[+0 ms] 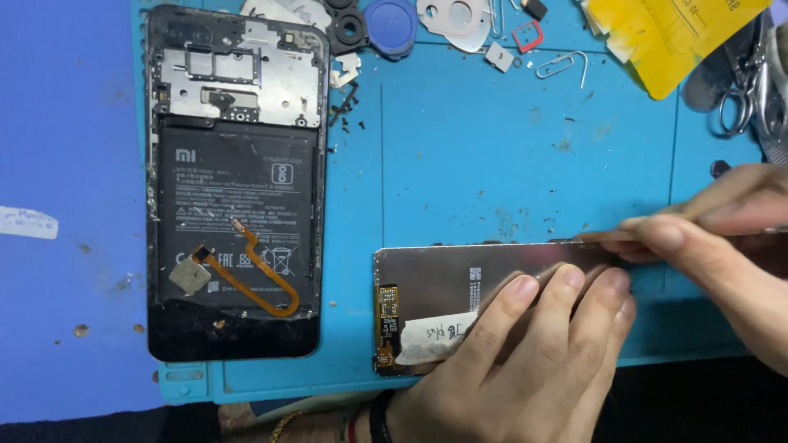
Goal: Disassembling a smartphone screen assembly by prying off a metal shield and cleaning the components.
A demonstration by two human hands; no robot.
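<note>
Left hand: the left hand [525, 361] comes up from the near edge of the counter and lies flat on the display panel [460, 283], fingers [566, 308] held close together and pressed down on its silvery back; it grips nothing, it only pins the panel in place.
Right hand: the right hand [722, 238] reaches in from the right edge, thumb and forefinger pinched on a thin flat tool [603, 236] whose tip meets the panel's far right corner.
Display panel: lies back-side up on the blue mat [460, 164], near the mat's front edge and towards the right; a small orange-gold flex connector [387, 308] sits at its left end, and a white paper label [435, 336] with handwriting lies partly under the left hand.
Opened phone: the phone body [234, 180] lies at the left side of the mat, back cover off, well apart from the panel; a black battery [234, 213] fills its middle, a metal shield plate [238, 82] sits above, and an orange ribbon cable [263, 279] loops over the battery's lower part.
Far edge: a blue round cap [391, 25], a paper clip [565, 64], small loose parts and a yellow sheet [669, 37] lie along it.
Far right corner: scissors [743, 90] lie there among other metal tools.
Counter: blue [66, 123] left of the mat, with a scrap of white tape [26, 222].
</note>
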